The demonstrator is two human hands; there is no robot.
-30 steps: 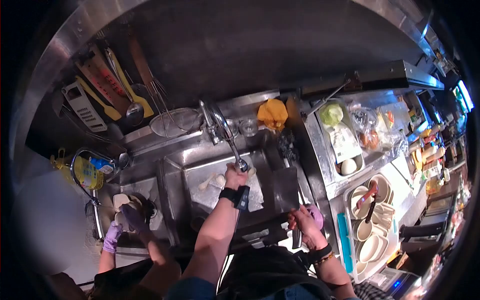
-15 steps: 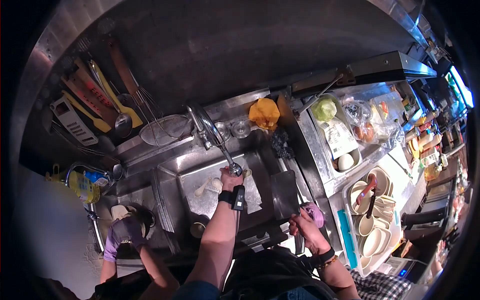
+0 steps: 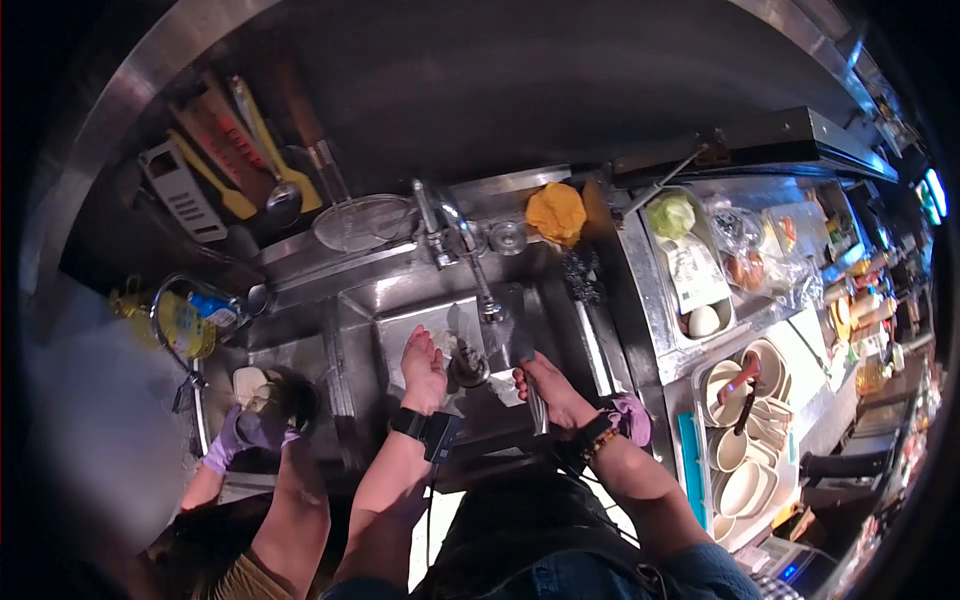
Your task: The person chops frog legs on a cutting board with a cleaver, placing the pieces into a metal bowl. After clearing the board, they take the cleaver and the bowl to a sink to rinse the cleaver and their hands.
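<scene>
My right hand (image 3: 550, 388) is closed round the metal handle of a broad-bladed cleaver (image 3: 522, 338), held over the sink (image 3: 365, 335) just right of the faucet (image 3: 488, 300). The blade is dark and partly blurred. To the left, my left hand (image 3: 424, 368) hovers over the basin, palm turned up, fingers loosely curled and apart, with nothing in it. Between my hands, low in the basin, sits a round metal thing (image 3: 468, 365) whose kind I cannot make out. Pale items near it are too blurred to name.
A co-worker's purple-gloved hands (image 3: 255, 430) work at the left basin beside a pale item (image 3: 252, 385). An orange cloth (image 3: 556, 213) lies behind the sink. At right stand a tub of bowls (image 3: 690, 470) and a tray (image 3: 725, 325) with lettuce. Utensils hang on the wall.
My left hand has come away from the faucet head, down and left. My right hand has carried the cleaver leftward from the sink's right side to near the faucet. The view has shifted.
</scene>
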